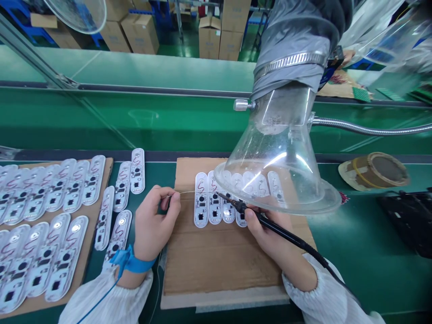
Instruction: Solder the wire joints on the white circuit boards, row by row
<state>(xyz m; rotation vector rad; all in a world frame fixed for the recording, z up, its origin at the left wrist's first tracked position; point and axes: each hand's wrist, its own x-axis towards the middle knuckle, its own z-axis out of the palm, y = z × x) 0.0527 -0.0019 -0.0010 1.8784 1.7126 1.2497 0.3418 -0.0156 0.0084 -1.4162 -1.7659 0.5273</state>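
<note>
My left hand (158, 220) pinches a thin solder wire (187, 192) that reaches right toward a row of white oblong circuit boards (201, 211). A blue wrist strap (130, 261) circles that wrist. In my right hand (266, 229) is a black soldering iron (241, 207), its tip over the second board from the left, close to the wire's end. Whether tip and wire touch I cannot tell. The boards lie side by side on a brown cardboard sheet (216, 265). Part of the row shows only through a clear fume hood (280, 157).
More boards fill a cardboard sheet (110, 164) at left, with several loose boards (137, 171) beside it. At right stand a round brown container (374, 171) and a black object (408, 220). The hood hangs low over my right hand. A green ledge (168, 119) runs behind.
</note>
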